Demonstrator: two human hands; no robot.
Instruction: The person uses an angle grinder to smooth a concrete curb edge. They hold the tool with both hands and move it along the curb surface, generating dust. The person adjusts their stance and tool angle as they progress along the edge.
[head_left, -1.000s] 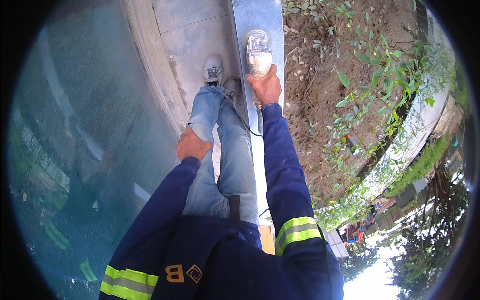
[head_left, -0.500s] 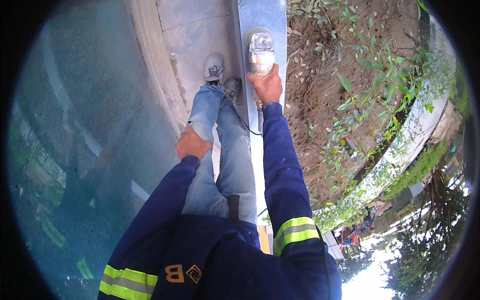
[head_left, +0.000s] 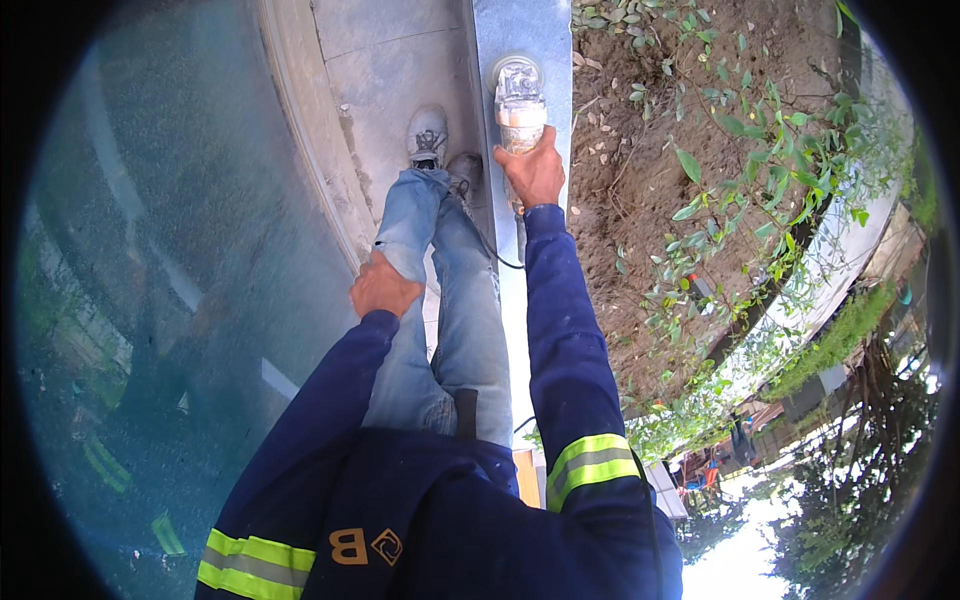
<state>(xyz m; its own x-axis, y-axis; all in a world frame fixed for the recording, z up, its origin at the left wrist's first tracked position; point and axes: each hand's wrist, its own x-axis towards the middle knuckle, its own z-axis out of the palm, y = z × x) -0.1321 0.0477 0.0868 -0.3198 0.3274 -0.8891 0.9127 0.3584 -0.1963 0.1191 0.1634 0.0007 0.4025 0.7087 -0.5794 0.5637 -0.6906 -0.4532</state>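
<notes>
A dusty angle grinder lies along a smooth grey ledge, its round disc flat against the surface at the far end. My right hand is wrapped round the grinder's body from above, and its dark cord loops out near my wrist. On my left knee, over the faded blue jeans, rests my left hand, its fingers curled round the knee. No tool shows in that hand. The underside of the disc is hidden.
To the right of the ledge lies a soil bed with leafy plants. A large bluish glass pane runs along the left. My shoes stand on the narrow paved strip between pane and ledge.
The grinder and my right hand have shifted very slightly to the left on the ledge. My left hand stays on the knee.
</notes>
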